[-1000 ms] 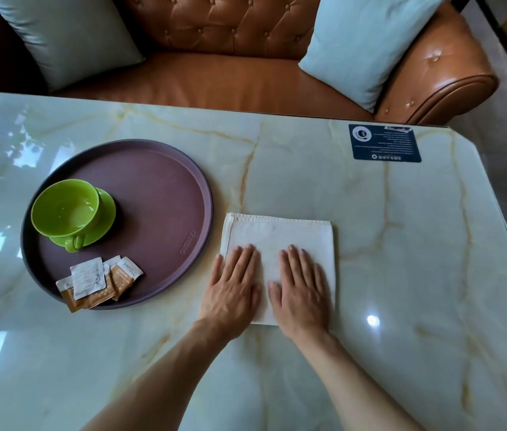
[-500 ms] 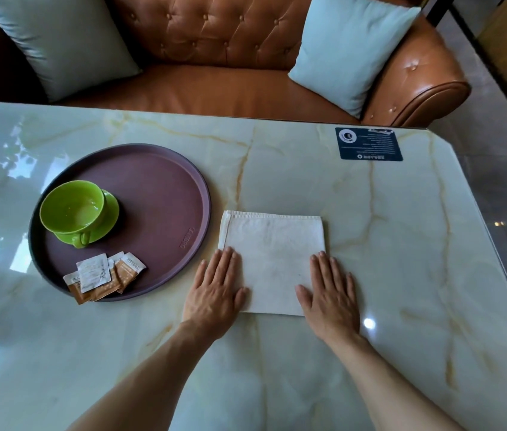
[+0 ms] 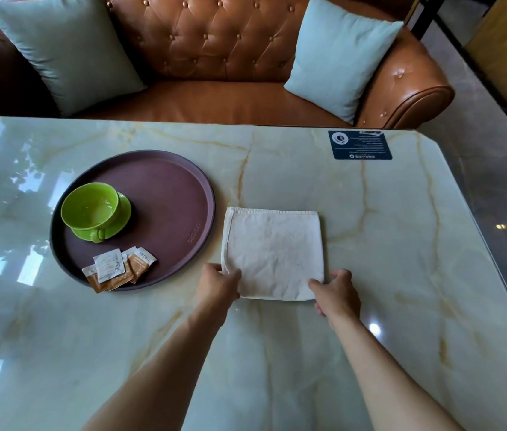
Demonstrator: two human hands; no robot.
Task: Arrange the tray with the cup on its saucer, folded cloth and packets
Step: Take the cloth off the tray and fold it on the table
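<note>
A round maroon tray (image 3: 171, 194) lies on the marble table at the left. On it a green cup (image 3: 88, 208) stands on its green saucer (image 3: 121, 217), and several orange-and-white packets (image 3: 115, 268) lie at the tray's near edge. Right of the tray a folded cream cloth (image 3: 274, 250) lies flat on the table. My left hand (image 3: 219, 283) pinches the cloth's near left corner. My right hand (image 3: 336, 292) pinches its near right corner.
A dark blue card (image 3: 359, 145) lies near the table's far right edge. A brown leather sofa (image 3: 214, 51) with two pale blue cushions stands behind the table. The table's right corner is cut off at an angle.
My hands slid apart from the middle of the cloth to its near corners and closed on them. The cloth has stayed where it was.
</note>
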